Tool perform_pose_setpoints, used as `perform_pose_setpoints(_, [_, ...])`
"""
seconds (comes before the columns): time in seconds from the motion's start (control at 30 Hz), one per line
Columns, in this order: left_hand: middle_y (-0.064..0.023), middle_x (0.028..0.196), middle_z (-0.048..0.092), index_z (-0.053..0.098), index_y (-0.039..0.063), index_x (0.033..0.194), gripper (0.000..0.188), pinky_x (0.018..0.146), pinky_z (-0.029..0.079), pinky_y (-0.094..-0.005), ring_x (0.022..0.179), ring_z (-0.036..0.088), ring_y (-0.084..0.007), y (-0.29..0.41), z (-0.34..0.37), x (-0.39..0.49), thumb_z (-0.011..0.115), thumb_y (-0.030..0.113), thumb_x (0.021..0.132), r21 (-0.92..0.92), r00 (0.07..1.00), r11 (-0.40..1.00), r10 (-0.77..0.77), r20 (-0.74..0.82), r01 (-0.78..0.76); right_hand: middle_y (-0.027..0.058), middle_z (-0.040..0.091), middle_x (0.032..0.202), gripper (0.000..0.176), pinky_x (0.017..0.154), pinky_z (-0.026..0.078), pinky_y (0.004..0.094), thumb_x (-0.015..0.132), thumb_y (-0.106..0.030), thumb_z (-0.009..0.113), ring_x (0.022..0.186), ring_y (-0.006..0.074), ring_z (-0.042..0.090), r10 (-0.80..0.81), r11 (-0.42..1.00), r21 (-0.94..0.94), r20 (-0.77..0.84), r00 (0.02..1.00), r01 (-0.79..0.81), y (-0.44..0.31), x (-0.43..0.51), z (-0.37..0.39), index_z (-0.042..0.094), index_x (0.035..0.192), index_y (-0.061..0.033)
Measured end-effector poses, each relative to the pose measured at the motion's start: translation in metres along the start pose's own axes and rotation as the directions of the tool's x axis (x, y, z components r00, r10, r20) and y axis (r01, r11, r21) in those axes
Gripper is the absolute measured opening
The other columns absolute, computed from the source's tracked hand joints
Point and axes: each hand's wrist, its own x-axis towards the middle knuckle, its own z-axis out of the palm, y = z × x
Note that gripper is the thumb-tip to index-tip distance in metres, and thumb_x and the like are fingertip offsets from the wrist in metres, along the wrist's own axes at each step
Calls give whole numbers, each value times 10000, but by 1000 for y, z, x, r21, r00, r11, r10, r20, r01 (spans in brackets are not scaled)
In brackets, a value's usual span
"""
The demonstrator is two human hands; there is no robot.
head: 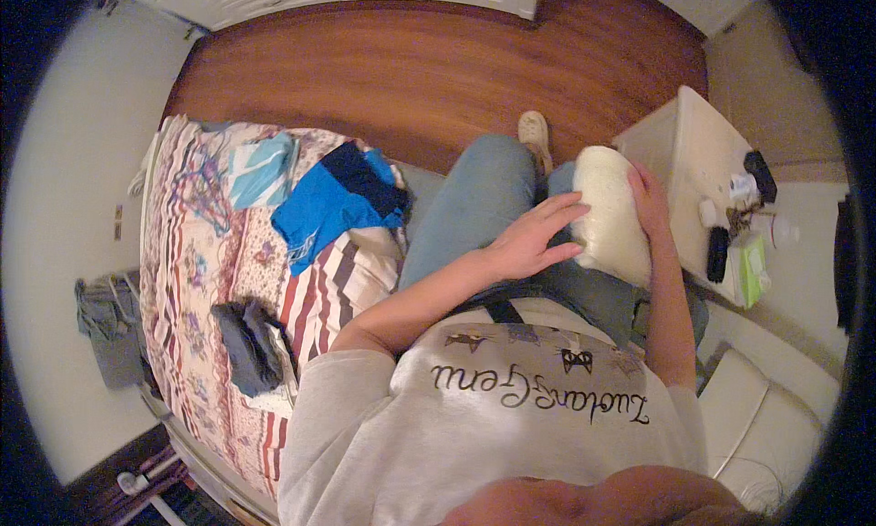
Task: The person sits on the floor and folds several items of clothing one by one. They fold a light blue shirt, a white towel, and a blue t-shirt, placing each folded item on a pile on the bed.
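A cream-white, soft-looking bundle with a slightly shiny surface rests across my right thigh, between my two hands. My left hand holds its left side with the fingers spread and the tips against it. Around its right edge curls my right hand, the thumb side facing up. What the bundle is made of cannot be told. Beneath it are my legs in blue jeans.
To the left, a patterned bedspread carries a blue and navy garment, a folded light-blue and white cloth and dark folded clothing. A white cabinet at right holds a green packet, a black bottle and other small items. Wooden floor lies ahead.
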Motion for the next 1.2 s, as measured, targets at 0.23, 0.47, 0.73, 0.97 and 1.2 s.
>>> perform_pose_setpoints(0.23, [-114,1089,597,429,-6,1291,656,755,515,-323,929,597,-190,-21,14,5,622,448,859,-647,813,557,-554,178,521,224,580,1189,634,970,381,374,937,-509,361,1120,350,533,98,986,98,333,938,-137,32,32,-7,572,1167,42])
perform_pose_setpoints(0.47, [-102,1176,589,447,43,1304,637,836,503,-369,1047,584,-220,-17,36,22,687,380,819,-841,844,223,-359,398,492,259,543,1211,576,965,394,432,944,-472,399,1115,418,512,-125,877,-437,192,973,199,4,0,-16,506,1241,9])
perform_pose_setpoints(0.73, [-116,1153,608,480,24,1275,625,910,473,-362,1044,586,-245,2,12,3,742,124,717,-915,862,337,-507,22,222,241,552,1212,556,973,393,417,924,-409,504,1133,370,524,-76,961,-265,43,996,85,-92,-38,-7,480,1256,37])
perform_pose_setpoints(0.97, [-143,1078,616,517,-17,1204,580,864,506,-412,960,614,-274,7,-123,-88,725,235,725,-900,643,436,-683,-347,-21,147,597,1151,408,936,430,348,937,-250,532,1076,240,561,-165,949,291,131,977,121,-82,-19,6,489,1284,-41])
perform_pose_setpoints(1.2, [-163,1311,499,375,68,1366,749,967,445,-500,1161,517,-354,-4,-240,-303,644,409,755,-495,28,726,-550,-835,-477,111,643,1047,310,878,459,355,862,-208,619,966,260,609,-240,971,73,376,895,230,-40,-39,60,586,1130,-56])
